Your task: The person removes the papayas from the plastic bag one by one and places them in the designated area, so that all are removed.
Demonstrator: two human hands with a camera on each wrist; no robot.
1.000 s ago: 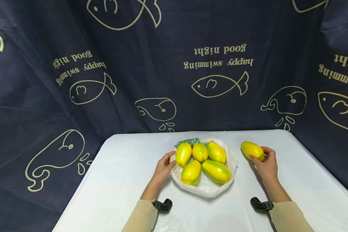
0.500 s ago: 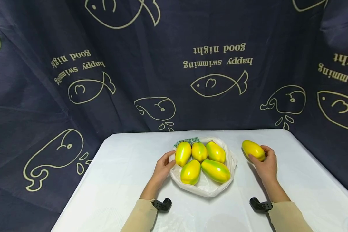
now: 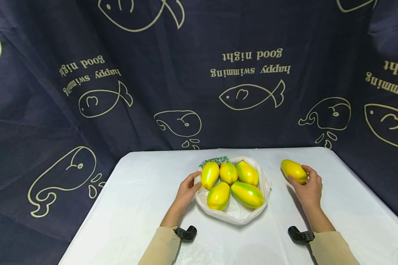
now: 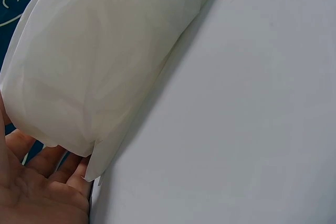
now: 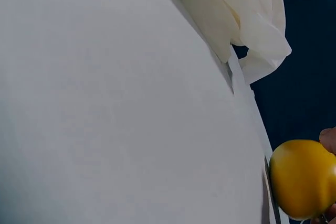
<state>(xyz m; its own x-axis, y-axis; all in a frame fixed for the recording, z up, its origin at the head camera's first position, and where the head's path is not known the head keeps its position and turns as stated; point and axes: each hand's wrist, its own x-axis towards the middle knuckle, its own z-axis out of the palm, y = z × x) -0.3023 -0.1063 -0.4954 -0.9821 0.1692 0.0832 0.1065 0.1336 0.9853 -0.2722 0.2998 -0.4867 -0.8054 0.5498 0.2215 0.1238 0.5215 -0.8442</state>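
A white plastic bag [image 3: 233, 217] with a green print stands open on the table, its rim spread wide. Several yellow-green papayas [image 3: 247, 195] lie inside it. My left hand [image 3: 185, 189] holds the bag's left rim; in the left wrist view its fingers [image 4: 47, 161] reach behind the thin plastic [image 4: 100, 66]. To the right of the bag, my right hand [image 3: 308, 187] grips another papaya [image 3: 293, 171] by its near right end, thumb in front and fingers behind. That papaya [image 5: 302, 179] shows at the lower right of the right wrist view, with most of the hand out of frame.
The table [image 3: 136, 206] has a white cover. Behind it and at both sides hangs a dark blue curtain [image 3: 199, 77] with fish and whale drawings. A black wrist camera [image 3: 187, 233] sits on the left wrist and another camera [image 3: 300, 235] on the right.
My right hand has shifted slightly to the right with the papaya in its grip. The left hand stays at the bag's rim, and the papayas in the bag lie as before.
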